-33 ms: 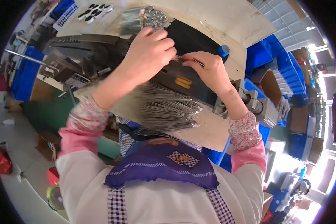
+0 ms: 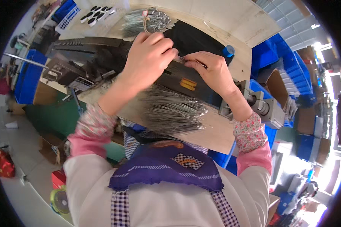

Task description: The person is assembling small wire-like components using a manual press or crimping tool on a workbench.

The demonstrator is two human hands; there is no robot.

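Observation:
My right hand (image 2: 212,68) pinches a thin metal piece (image 2: 182,58) between thumb and forefinger; its exact kind is too small to make out. Close by on the left, my left hand (image 2: 149,55) is closed, fingertips together at the near end of that piece. What the left fingers grip is hidden. Both hands are above a dark work surface (image 2: 172,81). Below them, toward my body, lies a wide pile of thin metal wires (image 2: 174,109) with small bent ends. A second wire bundle (image 2: 155,20), with a tag, rests beyond my left hand.
Two yellow blocks (image 2: 188,84) lie on the dark surface. A blue round cap (image 2: 228,51) stands right of it. Grey metal machinery (image 2: 267,108) is beside my right forearm, a dark machine (image 2: 87,56) at left. Blue bins (image 2: 263,55) stack at the right. Black-and-white jars (image 2: 92,22) stand far left.
My left hand and forearm have shifted slightly down and toward the right. My right hand keeps its pinch in almost the same place.

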